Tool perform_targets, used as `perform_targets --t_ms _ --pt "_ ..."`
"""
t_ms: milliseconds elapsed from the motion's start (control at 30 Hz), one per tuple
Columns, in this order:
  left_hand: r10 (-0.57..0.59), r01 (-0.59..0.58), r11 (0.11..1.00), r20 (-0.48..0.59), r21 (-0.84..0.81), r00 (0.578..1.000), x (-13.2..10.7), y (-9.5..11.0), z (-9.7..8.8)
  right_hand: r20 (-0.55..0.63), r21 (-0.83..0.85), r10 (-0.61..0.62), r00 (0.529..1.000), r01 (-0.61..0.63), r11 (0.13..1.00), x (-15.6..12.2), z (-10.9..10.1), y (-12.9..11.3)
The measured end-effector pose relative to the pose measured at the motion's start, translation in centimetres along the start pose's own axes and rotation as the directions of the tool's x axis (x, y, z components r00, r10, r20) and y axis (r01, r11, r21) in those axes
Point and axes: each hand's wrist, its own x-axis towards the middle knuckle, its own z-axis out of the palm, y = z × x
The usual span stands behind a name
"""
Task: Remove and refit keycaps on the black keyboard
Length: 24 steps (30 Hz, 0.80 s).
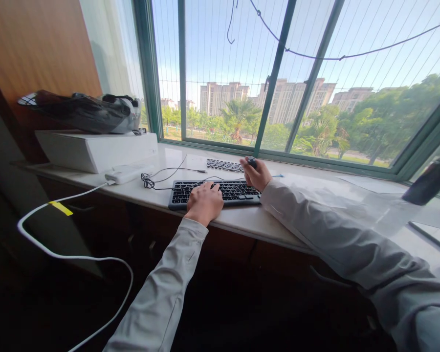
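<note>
A black keyboard lies near the front edge of the pale sill. My left hand rests on its left-middle part, fingers stretched over the keys and holding nothing. Above the keyboard's right end, my right hand is closed round a small dark object with a rounded end; its kind cannot be made out. Behind the keyboard lie rows of dark keys, partly hidden by my right hand. A thin black cable is bunched at the keyboard's left, its plug on the sill.
At left, a white box carries a dark plastic-wrapped bundle. A white power strip trails a white cord off the edge. Clear plastic sheeting and a dark cylinder are at right. A green-framed window stands behind.
</note>
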Motion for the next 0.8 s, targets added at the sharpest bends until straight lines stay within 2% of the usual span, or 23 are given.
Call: perform_targets --t_ms 67,133,233,333,467,700,800 --pt "-0.002 0.002 1.000 -0.005 0.001 1.000 0.0 0.0 0.0 -0.052 0.143 0.047 0.998 -0.039 0.989 0.0 0.4 0.0" --pt "0.005 -0.005 1.000 -0.011 0.008 1.000 0.0 0.1 0.0 -0.053 0.252 0.091 0.994 -0.075 0.965 -0.1 1.5 -0.3" --pt "0.020 -0.019 1.000 -0.012 0.019 1.000 0.0 0.1 0.0 -0.005 0.291 0.114 0.993 -0.108 0.950 -0.5 3.3 -0.6" --pt "0.022 -0.022 1.000 -0.010 0.018 1.000 0.0 0.0 0.0 0.034 0.239 0.114 0.993 -0.119 0.964 -0.8 4.1 -0.4" --pt "0.027 -0.026 1.000 -0.019 0.016 0.999 -0.1 0.0 0.0 0.073 0.166 0.102 0.992 -0.113 0.980 -0.8 3.8 0.1" --pt "0.022 -0.023 0.999 0.014 0.027 1.000 -0.1 0.1 -0.2 0.147 -0.027 -0.005 0.989 0.009 1.000 -0.8 3.4 -1.0" --pt "0.016 -0.017 0.999 0.026 0.028 1.000 0.0 0.1 -0.2 0.140 -0.082 0.001 0.990 0.010 0.997 -0.7 3.4 -1.2"
